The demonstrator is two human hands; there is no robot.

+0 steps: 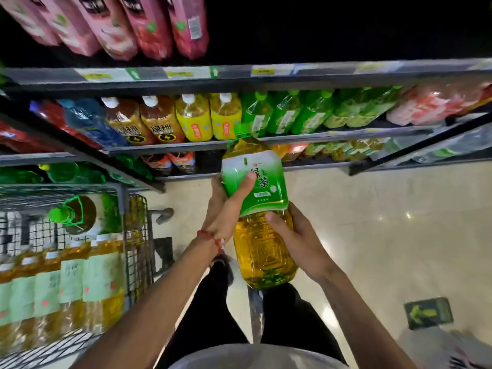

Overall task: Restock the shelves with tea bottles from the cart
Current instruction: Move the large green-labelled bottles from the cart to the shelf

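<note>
Item 1: tea bottle [262, 209], one, large, amber liquid, green label, green cap. It is outside the cart [138, 235], to its right, held in the air above the floor. Its long axis runs away from the person, base nearest the body and cap pointing at the shelves [292, 135] beyond the cart, slightly tilted.

Item 2: left hand [226, 206], one. It grips the labelled upper half, thumb laid across the label, fingers wrapped round the side nearer the cart. A red string circles the wrist.

Item 3: right hand [295, 235], one. It grips the bare lower half on the side away from the cart, thumb on the front, fingers curled behind.

Item 4: cart stock. One green-capped bottle [77, 214] stands upright inside. Nearer the person is a row of like bottles [70, 283], at least four; blur prevents a firm count.

Item 5: shelf stock, beyond the cart. Two brown bottles [143, 121] and two yellow bottles [210, 118], all white-capped. Right of these are green bottles [285, 113], number unclear. On the shelf above are five pink bottles [149, 25].

Item 6: green arrow sticker [428, 312], one, on the floor well right of the cart.
</note>
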